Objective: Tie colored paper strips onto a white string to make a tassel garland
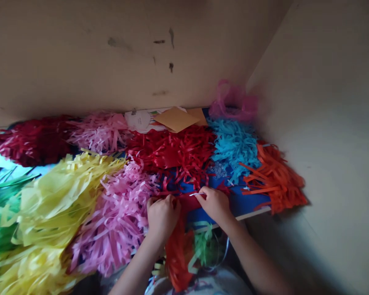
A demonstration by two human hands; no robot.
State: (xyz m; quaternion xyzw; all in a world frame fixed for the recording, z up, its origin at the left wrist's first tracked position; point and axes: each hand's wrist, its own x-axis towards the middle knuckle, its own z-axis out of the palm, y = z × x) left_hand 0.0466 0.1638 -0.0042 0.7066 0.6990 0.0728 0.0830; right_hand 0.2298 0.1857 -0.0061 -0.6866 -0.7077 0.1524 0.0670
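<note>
Tissue-paper tassels cover most of the blue table in front of you, each cut into long, narrow strips. Your left hand is curled closed, its fingers bunched over a piece of red paper near the table's near edge. Your right hand pinches a thin white strip between thumb and forefinger, just beside that red paper. The blur makes it hard to be sure, but the strip may be paper rather than a slim tool. Your hands are close together, nearly meeting over the red piece.

Much of the fringing looks done. Dark red, pale pink, bright red, sky blue and orange bunches run along the table, with larger pink, yellow and green heaps to your left and a magenta bunch at the far corner. An orange-red fringe and green strips lie below the near edge. The only unfringed paper in view is two brown kraft squares on a printed white sheet, against the beige wall. You cannot see from here how much more paper remains.
</note>
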